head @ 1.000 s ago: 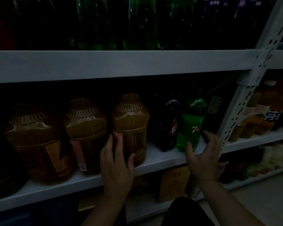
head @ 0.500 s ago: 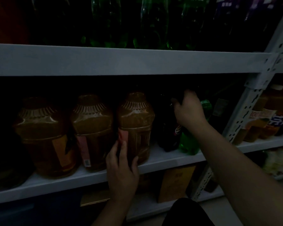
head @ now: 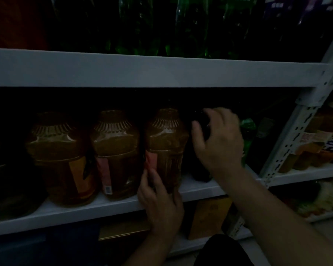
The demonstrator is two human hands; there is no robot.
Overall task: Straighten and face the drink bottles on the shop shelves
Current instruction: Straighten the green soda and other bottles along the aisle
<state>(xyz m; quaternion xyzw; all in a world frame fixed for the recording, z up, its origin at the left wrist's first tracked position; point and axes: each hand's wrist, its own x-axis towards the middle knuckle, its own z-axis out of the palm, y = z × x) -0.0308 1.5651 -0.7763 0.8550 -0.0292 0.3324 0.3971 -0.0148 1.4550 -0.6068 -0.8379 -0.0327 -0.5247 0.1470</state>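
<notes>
Shelf point(head: 85, 215); left hand point(head: 161, 200) round amber bottle point(head: 167, 143)

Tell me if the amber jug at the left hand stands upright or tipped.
Upright: the amber jug sits flat on the shelf, neck straight up; the left hand grips its base.

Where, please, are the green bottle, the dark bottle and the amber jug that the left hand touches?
green bottle point(head: 247, 126), head view, on its shoulder.
dark bottle point(head: 200, 174), head view, on its base.
amber jug point(head: 167, 140), head view, on its upper body.
</notes>
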